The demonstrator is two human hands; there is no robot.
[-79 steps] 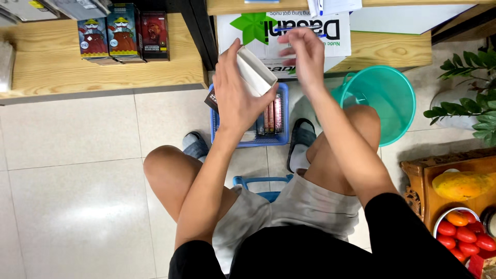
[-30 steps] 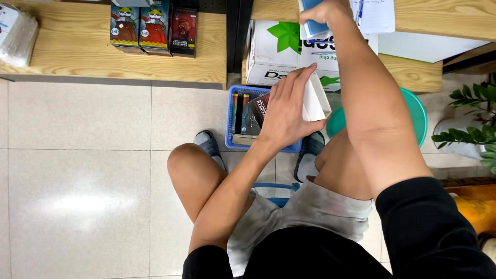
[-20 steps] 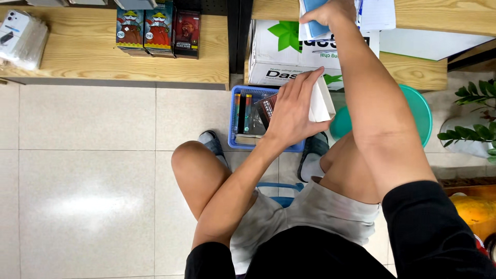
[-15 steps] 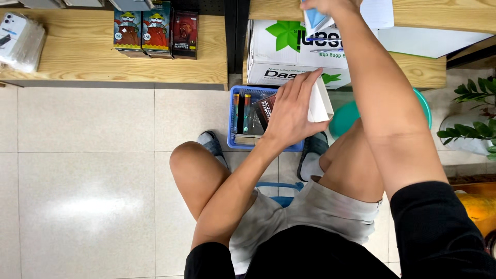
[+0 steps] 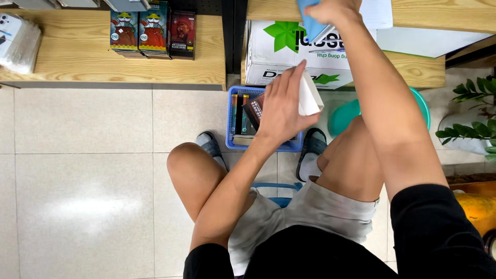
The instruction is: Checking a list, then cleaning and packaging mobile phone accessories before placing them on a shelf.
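Above the blue plastic basket (image 5: pixel 238 118) on the tiled floor (image 5: pixel 82 165): left hand (image 5: pixel 281 106), fingers closed around a small white box (image 5: pixel 309 95), held slightly tilted, just over the basket's right half.

At the top edge of the view: right hand (image 5: pixel 333 9), arm stretched up to the upper wooden shelf (image 5: pixel 444 15), closed on a blue packet (image 5: pixel 310 23); most of that packet is cut off by the frame, so its kind cannot be told.

Basket contents: books or slim boxes standing on edge, spines up, one dark item leaning under the left hand. Basket sits between the person's two feet in grey slippers (image 5: pixel 211 147).

Behind the basket: white cardboard carton with green leaf print (image 5: pixel 281 51), resting on the low wooden shelf (image 5: pixel 413 72), beneath the right hand.

Right of the basket: teal plastic bucket (image 5: pixel 421 103), largely hidden by the right forearm and knee.

Left shelf section (image 5: pixel 77 57): three small illustrated boxes (image 5: pixel 152 28) standing side by side; clear-wrapped phone cases (image 5: pixel 18 41) at the far left.

Far right: green potted plant (image 5: pixel 473 126); below it an orange fruit (image 5: pixel 478 204), partly in view.
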